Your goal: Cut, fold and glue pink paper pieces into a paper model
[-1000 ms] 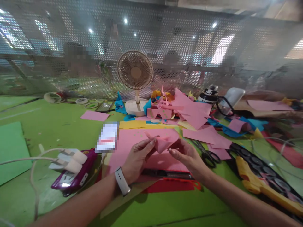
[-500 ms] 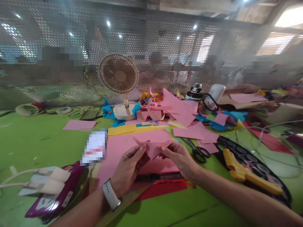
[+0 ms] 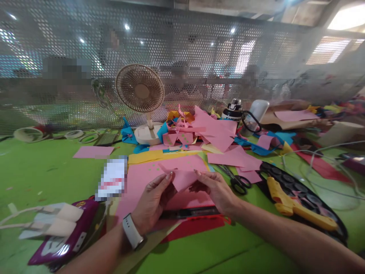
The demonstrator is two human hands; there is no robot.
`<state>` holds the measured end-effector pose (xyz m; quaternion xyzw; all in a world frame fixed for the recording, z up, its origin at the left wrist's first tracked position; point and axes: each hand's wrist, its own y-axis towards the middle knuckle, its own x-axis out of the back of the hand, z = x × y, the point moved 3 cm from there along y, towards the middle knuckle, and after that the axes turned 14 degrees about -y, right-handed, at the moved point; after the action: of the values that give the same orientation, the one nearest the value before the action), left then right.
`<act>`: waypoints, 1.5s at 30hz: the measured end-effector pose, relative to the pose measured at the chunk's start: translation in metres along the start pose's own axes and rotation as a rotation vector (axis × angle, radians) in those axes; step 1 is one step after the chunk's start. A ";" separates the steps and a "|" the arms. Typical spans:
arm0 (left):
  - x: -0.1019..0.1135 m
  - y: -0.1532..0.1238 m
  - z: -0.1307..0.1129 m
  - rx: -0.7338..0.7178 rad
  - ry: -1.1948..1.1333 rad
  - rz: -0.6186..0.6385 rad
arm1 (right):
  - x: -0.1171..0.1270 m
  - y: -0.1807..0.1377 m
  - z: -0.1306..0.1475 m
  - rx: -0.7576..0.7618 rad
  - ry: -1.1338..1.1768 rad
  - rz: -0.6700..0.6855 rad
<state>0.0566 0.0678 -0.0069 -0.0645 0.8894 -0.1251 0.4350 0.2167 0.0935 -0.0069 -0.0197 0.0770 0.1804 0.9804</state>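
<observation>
Between my two hands is a small folded piece of pink paper (image 3: 182, 180), raised above a stack of pink sheets (image 3: 137, 186). My left hand (image 3: 156, 194) pinches its left end between thumb and fingers; a white-strapped watch (image 3: 132, 231) is on that wrist. At the right end, my right hand (image 3: 213, 188) grips the paper with thumb on top and fingers curled under. Below the hands lies a long dark object (image 3: 191, 212) with red edging, partly hidden by my hands and wrists. A red sheet (image 3: 194, 230) sticks out beneath it.
Scissors (image 3: 239, 184) and a yellow glue gun (image 3: 296, 207) on a black tray (image 3: 336, 228) are at right. A power strip (image 3: 65, 243) with chargers is at left. Behind stand a fan (image 3: 142, 91), paper scraps (image 3: 213, 129) and a bottle (image 3: 232, 112). Cables (image 3: 313, 160) loop at far right.
My right thumb has moved up along the folded pink paper to its upper edge, showing more of its face. My left hand keeps its pinch. The whole view has shifted slightly.
</observation>
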 end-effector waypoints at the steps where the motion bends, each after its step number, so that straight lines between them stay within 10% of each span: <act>1: 0.000 0.000 0.000 -0.001 0.005 -0.007 | 0.000 0.000 0.000 -0.008 -0.004 -0.009; 15: -0.014 -0.017 0.009 0.115 0.361 0.240 | 0.001 -0.007 0.000 0.109 -0.341 -0.051; 45: -0.011 -0.015 0.006 0.045 0.361 0.226 | 0.006 -0.005 0.009 0.127 -0.438 -0.003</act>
<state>0.0683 0.0550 0.0014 0.0691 0.9514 -0.1051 0.2812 0.2253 0.0919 0.0014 0.0817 -0.1266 0.1735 0.9732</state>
